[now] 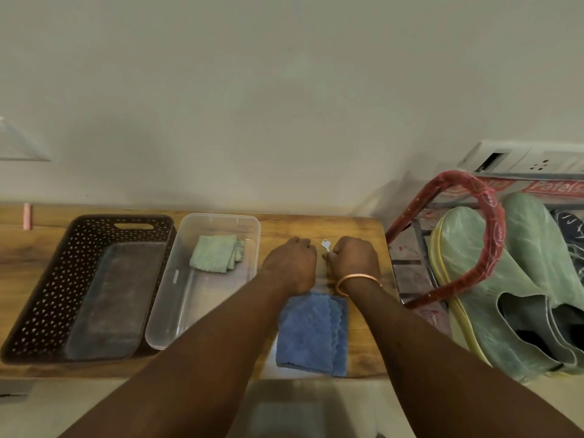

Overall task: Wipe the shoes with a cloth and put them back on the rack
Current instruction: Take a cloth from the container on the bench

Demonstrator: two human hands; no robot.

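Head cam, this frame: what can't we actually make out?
Head view:
- Too small to identify: the small silvery item pinched by the right hand.
- Hidden: whether the left hand holds anything; its back covers the curled fingers.
- Cut off by the right edge: the dark shoe on the rack.
- Covered by both wrists: far end of the blue cloth.

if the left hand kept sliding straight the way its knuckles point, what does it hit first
Probably nothing before the wall: ahead of the left hand lies only bare wooden table. The small silver key sits to its right, off that line, though depth is hard to judge.
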